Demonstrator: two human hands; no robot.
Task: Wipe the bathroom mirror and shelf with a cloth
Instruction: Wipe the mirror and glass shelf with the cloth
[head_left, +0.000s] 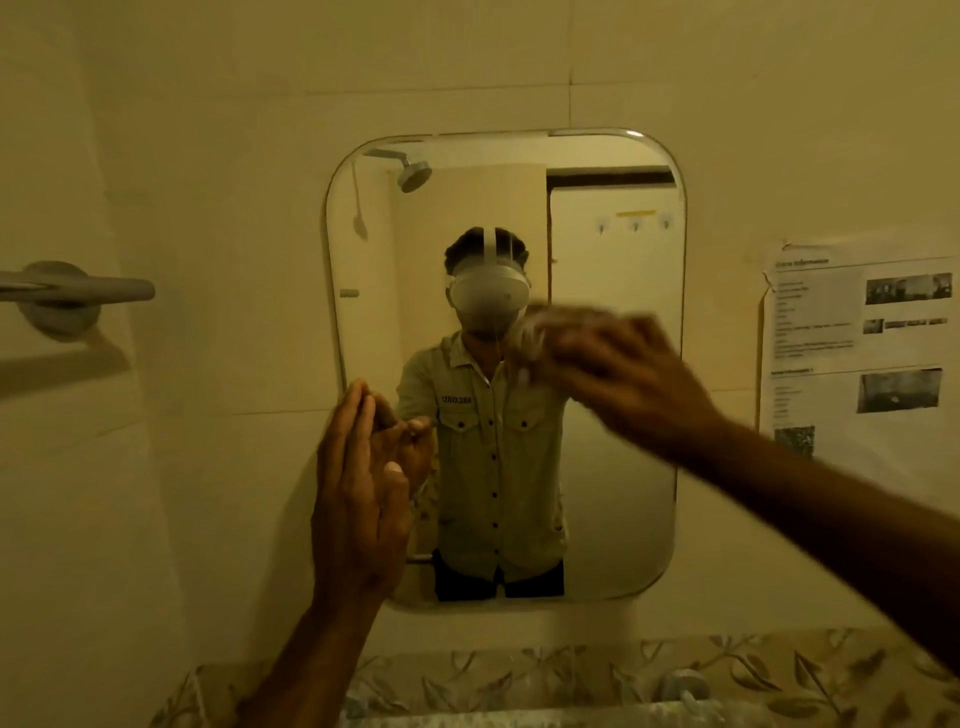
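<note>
Here the right hand (618, 379) is blurred; its grip is closed on a crumpled cloth (540, 332), which sticks out past the fingers and lies against the glass of the mirror (613, 493), near the right edge at middle height. The left hand (363, 483) is flat with the fingers straight and together, holding nothing, at the left edge of the mirror, lower half. The mirror with rounded corners hangs on a pale tiled wall (208, 156). A towel bar (78, 291) is at the left, a printed paper sheet (857, 353) at the right. Below runs a leaf-pattern tile border (571, 670).
</note>
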